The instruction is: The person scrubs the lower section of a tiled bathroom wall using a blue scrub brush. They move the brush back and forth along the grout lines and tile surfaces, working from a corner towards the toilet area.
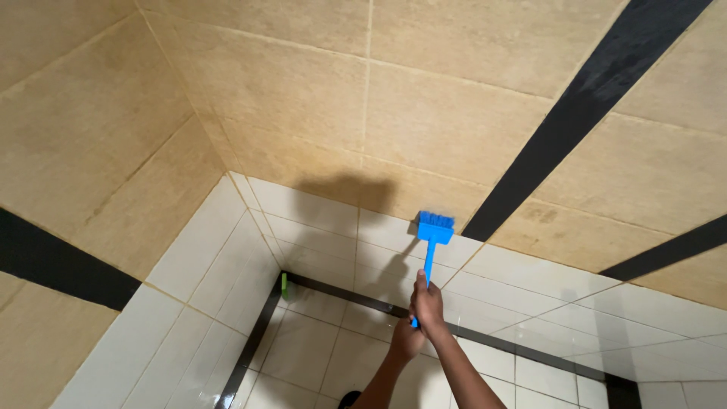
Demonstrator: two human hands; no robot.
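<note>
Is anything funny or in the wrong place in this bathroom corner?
One thing stands out: a small green object sits alone in the floor corner against the white wall tiles; what it is cannot be told. Otherwise both hands, right hand above left hand, grip the blue brush.

Brush head on wall above both hands, handle in them; small block in floor corner, left.
</note>
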